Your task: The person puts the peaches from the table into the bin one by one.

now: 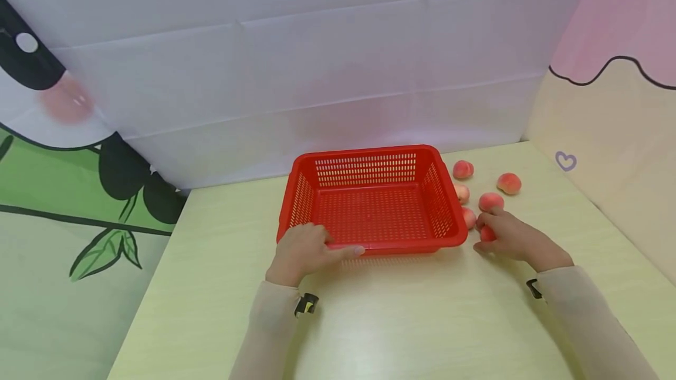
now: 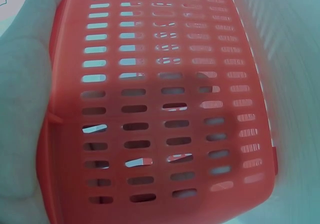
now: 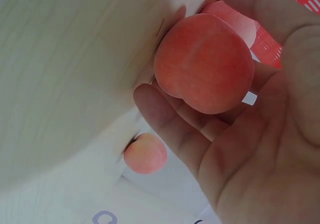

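Note:
A red plastic basket (image 1: 412,246) with slotted walls stands on the table, with nothing in it. My left hand (image 1: 303,249) grips its near rim towards the left corner, the thumb lying along the rim; the basket's slotted side (image 2: 150,99) fills the left wrist view. To the right of the basket, my right hand (image 1: 509,238) curls its fingers around a reddish peach (image 3: 205,64), low at the table. Just beyond that hand lies another peach (image 1: 491,202). One more peach (image 1: 468,218) lies between the basket and my fingertips.
Further peaches lie at the back right: one (image 1: 463,169) near the basket's far corner, one (image 1: 509,183) farther right and a paler one (image 1: 462,193) against the basket's side. White printed cloth (image 1: 338,75) hangs behind the pale wooden table (image 1: 401,321).

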### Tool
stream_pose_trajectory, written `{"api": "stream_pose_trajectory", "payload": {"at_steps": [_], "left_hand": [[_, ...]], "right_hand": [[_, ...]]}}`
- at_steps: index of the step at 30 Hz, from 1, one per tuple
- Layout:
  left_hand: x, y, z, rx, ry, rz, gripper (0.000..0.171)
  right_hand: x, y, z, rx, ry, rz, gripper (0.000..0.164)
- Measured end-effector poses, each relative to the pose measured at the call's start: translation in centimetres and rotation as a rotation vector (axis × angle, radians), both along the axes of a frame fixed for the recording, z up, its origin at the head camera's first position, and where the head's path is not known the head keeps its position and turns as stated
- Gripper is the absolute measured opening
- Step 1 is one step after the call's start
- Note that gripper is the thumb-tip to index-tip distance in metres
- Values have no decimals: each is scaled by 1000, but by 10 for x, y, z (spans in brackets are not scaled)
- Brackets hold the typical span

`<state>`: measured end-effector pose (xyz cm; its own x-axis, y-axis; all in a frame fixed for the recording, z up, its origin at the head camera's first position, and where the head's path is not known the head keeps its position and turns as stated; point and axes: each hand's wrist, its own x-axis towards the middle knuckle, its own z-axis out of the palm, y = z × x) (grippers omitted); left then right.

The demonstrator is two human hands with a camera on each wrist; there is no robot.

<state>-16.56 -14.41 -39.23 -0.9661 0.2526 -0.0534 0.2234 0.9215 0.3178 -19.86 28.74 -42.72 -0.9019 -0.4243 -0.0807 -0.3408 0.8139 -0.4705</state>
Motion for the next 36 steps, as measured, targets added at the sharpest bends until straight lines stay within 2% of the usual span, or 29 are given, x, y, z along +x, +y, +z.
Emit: {"api": "stream_pose_trajectory", "payload": {"at_steps": [12,28,36], "left_hand": [[-1,-1,1,1,19,-9,81],[1,0,1,-16,16,-10,81],[2,0,1,0,26,-15,81]], "right_hand": [[-4,1,-3,16,4,7,39],[1,2,-5,-1,-12,-11,29],[2,1,-3,3,13,2,27]]}}
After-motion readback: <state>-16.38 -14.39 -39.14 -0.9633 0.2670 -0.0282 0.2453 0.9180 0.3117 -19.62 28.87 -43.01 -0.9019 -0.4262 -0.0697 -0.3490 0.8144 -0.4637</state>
